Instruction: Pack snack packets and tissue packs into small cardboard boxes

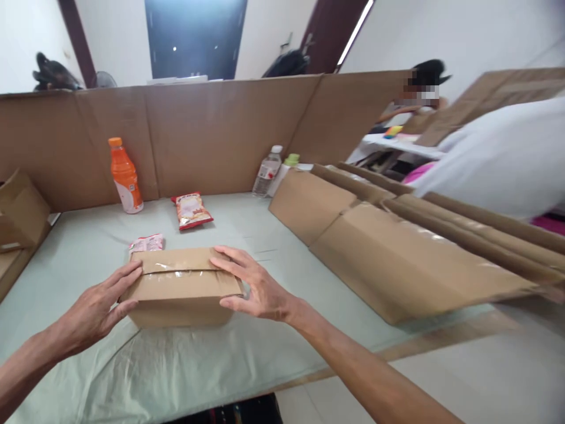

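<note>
A closed cardboard box (185,285) with shiny tape along its top seam sits on the green cloth near the table's front. My left hand (108,297) holds its left end, fingers over the top edge and thumb along the front. At the opposite end my right hand (249,282) grips the box, with its fingers on the top flap and its thumb at the front corner. Just behind the box lies a small pink snack packet (148,243), partly hidden by it. Farther back is a red and white snack bag (192,211).
An orange drink bottle (125,176) and a clear bottle (268,171) stand by the cardboard wall (229,135). Flattened cartons (410,259) lean along the right side. Another carton (22,218) is at the left edge. A person in white (507,153) is at the right.
</note>
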Available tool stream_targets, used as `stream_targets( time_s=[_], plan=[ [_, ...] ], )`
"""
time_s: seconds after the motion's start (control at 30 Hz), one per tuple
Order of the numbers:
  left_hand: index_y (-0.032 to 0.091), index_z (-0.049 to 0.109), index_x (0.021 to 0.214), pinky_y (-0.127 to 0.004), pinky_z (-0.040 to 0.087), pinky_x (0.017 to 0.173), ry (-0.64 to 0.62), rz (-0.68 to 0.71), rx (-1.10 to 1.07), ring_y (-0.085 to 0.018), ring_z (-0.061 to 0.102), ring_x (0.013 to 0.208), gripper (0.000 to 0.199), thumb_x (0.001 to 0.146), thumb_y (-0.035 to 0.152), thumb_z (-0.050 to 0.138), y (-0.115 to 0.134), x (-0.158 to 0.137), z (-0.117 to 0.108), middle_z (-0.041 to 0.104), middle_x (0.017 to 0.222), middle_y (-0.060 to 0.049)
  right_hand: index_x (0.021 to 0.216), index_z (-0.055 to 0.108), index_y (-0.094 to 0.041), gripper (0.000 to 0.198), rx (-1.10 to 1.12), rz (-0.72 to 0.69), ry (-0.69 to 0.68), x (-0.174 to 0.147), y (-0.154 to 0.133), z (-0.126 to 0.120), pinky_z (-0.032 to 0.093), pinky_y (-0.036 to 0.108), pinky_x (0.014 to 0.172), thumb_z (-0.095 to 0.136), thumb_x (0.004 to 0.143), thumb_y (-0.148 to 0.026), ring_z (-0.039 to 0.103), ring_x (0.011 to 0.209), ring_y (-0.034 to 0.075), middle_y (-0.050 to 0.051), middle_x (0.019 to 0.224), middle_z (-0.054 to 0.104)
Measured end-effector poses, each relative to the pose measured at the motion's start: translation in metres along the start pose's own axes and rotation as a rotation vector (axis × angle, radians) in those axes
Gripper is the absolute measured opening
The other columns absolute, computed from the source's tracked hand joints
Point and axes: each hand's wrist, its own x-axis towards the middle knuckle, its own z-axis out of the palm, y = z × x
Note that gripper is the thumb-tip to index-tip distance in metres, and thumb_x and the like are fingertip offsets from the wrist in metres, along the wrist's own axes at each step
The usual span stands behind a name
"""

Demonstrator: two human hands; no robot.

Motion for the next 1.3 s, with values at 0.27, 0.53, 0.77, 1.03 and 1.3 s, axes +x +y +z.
stream_targets(
  time_s=[0.27,0.53,0.77,1.03,1.3],
  plan=[
    [0.023,0.053,0.149,-0.042,0.046,0.117,-0.059,0.103,-0.115,-0.025,0.05,0.145,0.049,0.107,0.038,0.034,0.013,0.129,0.042,0.047,0.161,-0.007,0.147,0.055,-0.025,0.059,-0.162,0.222,0.249,-0.042,0.037,-0.031,0.046,0.051,0.113,0.064,0.093,-0.047,0.051,0.14,0.033,0.015,0.156,0.049],
    [0.03,0.063,0.138,-0.047,0.039,0.121,-0.02,0.125,-0.242,-0.028,0.052,0.141,0.041,0.102,0.027,0.043,0.057,0.313,0.106,0.05,0.159,-0.002,0.129,0.065,-0.021,0.048,-0.506,0.501,0.595,-0.064,0.113,-0.064,0.046,0.052,0.111,0.057,0.091,-0.049,0.059,0.13,0.033,0.016,0.141,0.062],
    [0.011,0.007,0.165,-0.052,0.026,0.127,0.038,-0.052,-0.381,-0.034,0.016,0.16,0.077,0.1,0.03,0.044,0.106,0.373,0.193,0.005,0.173,-0.022,0.129,0.062,-0.011,0.049,-0.76,0.735,0.661,-0.027,0.143,-0.069,0.043,0.06,0.104,0.055,0.093,-0.044,0.045,0.139,0.042,0.023,0.141,0.062],
    [0.009,0.014,0.163,-0.051,0.027,0.127,-0.201,0.116,-0.398,-0.033,0.023,0.159,0.077,0.1,0.042,0.042,0.138,0.341,0.248,0.022,0.17,-0.023,0.14,0.052,-0.006,0.058,-0.764,0.824,0.596,-0.018,0.164,-0.081,0.044,0.06,0.104,0.053,0.095,-0.044,0.045,0.139,0.041,0.028,0.148,0.054],
    [0.018,0.049,0.15,-0.057,0.022,0.126,-0.356,0.25,-0.211,-0.034,0.027,0.157,0.055,0.101,0.042,0.048,0.135,0.249,0.216,0.035,0.167,-0.017,0.134,0.061,-0.015,0.051,-0.754,0.47,0.755,-0.052,0.116,-0.05,0.044,0.058,0.108,0.053,0.096,-0.048,0.051,0.137,0.04,0.024,0.151,0.051]
  ],
)
